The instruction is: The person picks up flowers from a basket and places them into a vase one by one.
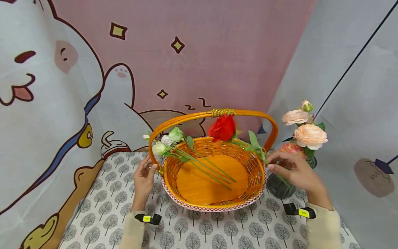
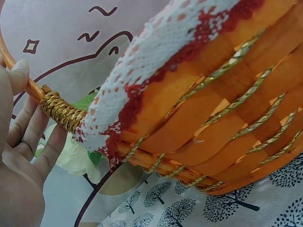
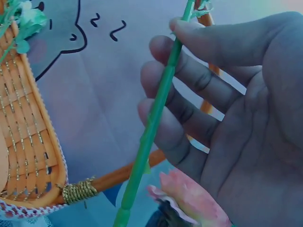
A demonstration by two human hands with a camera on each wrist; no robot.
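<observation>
An orange woven basket [image 1: 199, 204] with a tall arched handle [image 1: 186, 119] sits on the table. My left hand [image 1: 144, 176] grips the handle's left end, just by the gold cord binding [image 2: 61, 111], thumb in front and fingers behind. My right hand [image 1: 293, 169] pinches the green stem [image 3: 158, 101] of a red rose [image 1: 222, 128] between thumb and fingers. The rose's bloom is tilted left over the basket's back rim, under the gold-wrapped top of the handle. Pale green and white flowers [image 1: 164, 143] lean on the left rim, their stems lying inside the basket.
Right of the basket, partly behind my right hand, stands a dark glass vase [image 1: 280, 186] with peach blooms [image 1: 310, 136] and a pink bloom [image 3: 191, 196]. A tree-print cloth [image 1: 180, 226] covers the table. Behind hangs a printed cartoon curtain [image 1: 233, 58].
</observation>
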